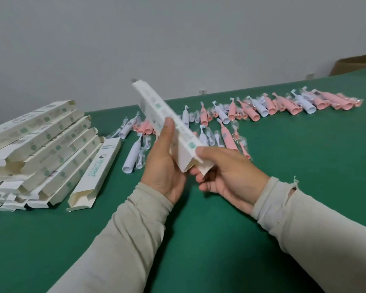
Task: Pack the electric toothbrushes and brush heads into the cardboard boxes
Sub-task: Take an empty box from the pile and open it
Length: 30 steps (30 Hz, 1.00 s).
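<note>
Both hands hold one long white cardboard box [156,106] above the green table, tilted with its far end up and to the left. My left hand [164,163] grips its middle from the left, thumb on top. My right hand [222,174] pinches the near open end, where a flap hangs down. Behind the box, pink and lavender electric toothbrushes [226,117] and small bagged brush heads [211,137] lie spread along the table. One lavender toothbrush [132,154] lies nearest my left hand.
A pile of several open white boxes [40,144] lies at the left, with one box [97,172] beside it, open end towards me. The green table [199,240] reaches a grey wall. A brown carton [355,63] stands at the far right.
</note>
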### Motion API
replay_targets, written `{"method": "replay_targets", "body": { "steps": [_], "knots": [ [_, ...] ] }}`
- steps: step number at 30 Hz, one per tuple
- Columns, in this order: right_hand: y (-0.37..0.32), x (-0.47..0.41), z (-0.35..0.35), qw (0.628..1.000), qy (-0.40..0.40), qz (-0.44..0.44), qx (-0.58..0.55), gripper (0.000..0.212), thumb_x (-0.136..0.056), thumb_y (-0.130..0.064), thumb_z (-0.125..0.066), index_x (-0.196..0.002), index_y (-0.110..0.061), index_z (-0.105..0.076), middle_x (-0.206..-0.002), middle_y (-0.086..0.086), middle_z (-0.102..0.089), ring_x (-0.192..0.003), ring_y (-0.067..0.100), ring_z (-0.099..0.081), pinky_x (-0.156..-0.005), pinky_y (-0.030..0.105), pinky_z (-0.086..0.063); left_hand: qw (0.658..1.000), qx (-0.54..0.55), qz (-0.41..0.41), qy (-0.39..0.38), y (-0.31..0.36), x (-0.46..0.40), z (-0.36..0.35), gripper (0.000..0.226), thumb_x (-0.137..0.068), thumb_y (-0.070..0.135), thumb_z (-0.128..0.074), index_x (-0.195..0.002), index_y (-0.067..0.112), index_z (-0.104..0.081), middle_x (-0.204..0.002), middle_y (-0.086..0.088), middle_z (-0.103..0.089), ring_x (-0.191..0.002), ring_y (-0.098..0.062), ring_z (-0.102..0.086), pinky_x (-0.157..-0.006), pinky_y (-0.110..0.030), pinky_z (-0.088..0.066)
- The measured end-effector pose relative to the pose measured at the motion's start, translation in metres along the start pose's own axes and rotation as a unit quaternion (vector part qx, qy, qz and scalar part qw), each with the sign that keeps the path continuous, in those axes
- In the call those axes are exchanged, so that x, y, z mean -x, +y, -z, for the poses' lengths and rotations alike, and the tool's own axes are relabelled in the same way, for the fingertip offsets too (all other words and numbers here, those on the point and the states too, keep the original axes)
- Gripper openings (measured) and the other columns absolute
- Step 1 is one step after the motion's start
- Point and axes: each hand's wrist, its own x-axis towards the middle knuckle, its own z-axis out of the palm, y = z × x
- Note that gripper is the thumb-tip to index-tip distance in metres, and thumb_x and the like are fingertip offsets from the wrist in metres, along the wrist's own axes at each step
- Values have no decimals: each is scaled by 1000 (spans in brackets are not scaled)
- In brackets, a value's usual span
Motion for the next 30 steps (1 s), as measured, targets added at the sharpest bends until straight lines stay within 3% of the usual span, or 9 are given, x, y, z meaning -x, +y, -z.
{"method": "replay_targets", "body": {
  "steps": [3,6,9,12,14,17,23,28,30],
  "knots": [
    [-4,3,1,987,-110,-46,-104,37,-93,-37,-55,-114,-9,-68,-80,13,-66,-56,15,-54,-45,23,-44,998,42,21,-53,5,5,5,50,-87,57,-59,-109,15,-76,-102,-10,-72,-93,-26,-70,-80,-40,-51],
    [-3,6,0,983,-145,-73,-88,41,-93,-44,-58,-104,-10,-76,-86,19,-71,-58,17,-64,-47,25,-52,989,140,23,-48,7,8,6,44,-89,46,-65,-112,10,-65,-98,-11,-71,-95,-28,-71,-87,-45,-55],
    [1,5,-5,997,-34,-30,55,43,-89,-50,-63,-99,-8,-70,-82,15,-74,-62,22,-69,-54,31,-58,985,172,22,-16,8,5,6,43,-88,45,-69,-114,12,-60,-77,-5,-61,-68,-21,-65,-76,-41,-57],
    [5,4,-6,963,95,123,219,16,-94,-24,-68,-87,-10,-64,-72,-4,-70,-61,9,-60,-58,29,-55,988,153,11,16,8,2,7,56,-85,45,-73,-128,12,-58,-77,-4,-54,-68,-19,-59,-77,-41,-57],
    [5,5,-7,946,97,184,249,10,-91,-12,-70,-82,-12,-65,-67,-16,-65,-53,2,-50,-53,16,-47,990,139,2,23,8,0,6,65,-81,44,-75,-138,18,-55,-75,-5,-53,-71,-21,-59,-80,-43,-56],
    [5,8,-8,943,82,195,257,11,-89,-8,-69,-81,-15,-70,-77,-19,-66,-55,0,-49,-55,11,-44,992,122,0,21,3,-1,4,64,-77,46,-74,-132,18,-56,-72,-6,-54,-69,-22,-61,-79,-42,-57],
    [8,9,-10,918,92,211,324,10,-82,-26,-78,-85,-22,-69,-90,-7,-64,-62,-1,-51,-60,9,-40,995,88,-24,47,2,-2,1,84,-61,50,-76,-140,28,-54,-96,-7,-51,-76,-20,-70,-74,-37,-58],
    [6,6,-7,929,115,198,290,14,-84,-25,-75,-75,-21,-65,-65,-19,-60,-49,2,-43,-52,11,-37,994,101,-3,34,-4,4,-3,24,-73,40,-76,-88,23,-81,-94,-11,-68,-100,-28,-70,-80,-44,-59],
    [6,5,-7,939,110,188,265,15,-85,-22,-75,-75,-18,-64,-60,-18,-57,-46,2,-40,-49,14,-35,995,97,2,24,-5,5,-3,34,-77,37,-74,-106,21,-74,-104,-19,-70,-109,-35,-67,-85,-47,-58]
  ]
}}
